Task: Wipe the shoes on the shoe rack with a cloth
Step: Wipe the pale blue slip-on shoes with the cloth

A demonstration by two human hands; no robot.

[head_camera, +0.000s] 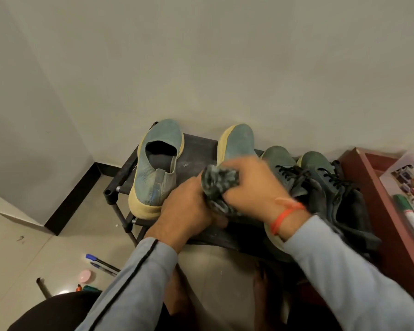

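A crumpled, mottled dark grey cloth [219, 187] is bunched between both hands over the middle of the shoe rack [198, 149]. The right hand [253, 185] curls its fingers over the top of the cloth, and an orange thread band [285, 215] circles its wrist. The left hand [189, 206] grips the lower part of the cloth, fingers closed around it. Both hands are motion-blurred.

Beneath the cloth lies a teal knit slip-on shoe [237, 142] with a cream rubber sole, its toe toward the wall and its heel hidden by the hands. Its mate [157, 163] stands well apart at the left end of the rack, its dark opening facing up. To the right sit two darker green lace-up shoes [296, 168] with black laces, side by side and touching. The rack has a flat dark top and black tubular legs.

At the right edge a reddish-brown tray [361, 168] holds a clear plastic box [406, 168] and a green-capped marker [406, 211]. On the glossy tiled floor [34, 235] to the left lie two pens [103, 263] and a small round pink lid [85, 275].
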